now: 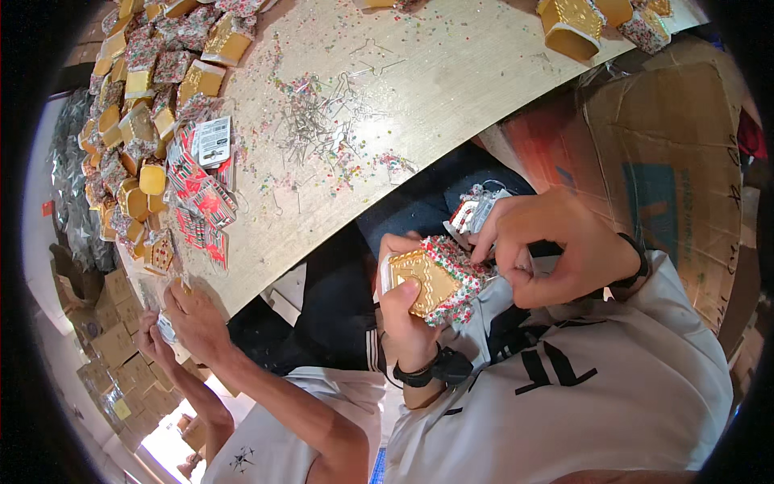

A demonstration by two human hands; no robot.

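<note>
My left hand (403, 310) is wrapped round a gingerbread house ornament (427, 282) over my lap. The ornament has a gold-tan front wall with raised trim, and its roof is coated in red, green and white beads. My right hand (548, 246) is closed in a pinch beside the roof, with a fingertip close to the beads. A thin pale strand seems to run between the pinch and the roof; what the fingers hold is too small to name. Next to my right fingers is a small red-and-white piece (466, 214) with silvery grey material, partly hidden by the hand.
Thin metal hooks (322, 129) and loose beads lie scattered on the wooden table (435, 89). Many house ornaments (153, 105) are heaped at its left, beside red-and-white cards (197, 181). More houses (571, 28) stand far right. A co-worker's hands (193, 319) work at left. A cardboard box (669, 169) stands right.
</note>
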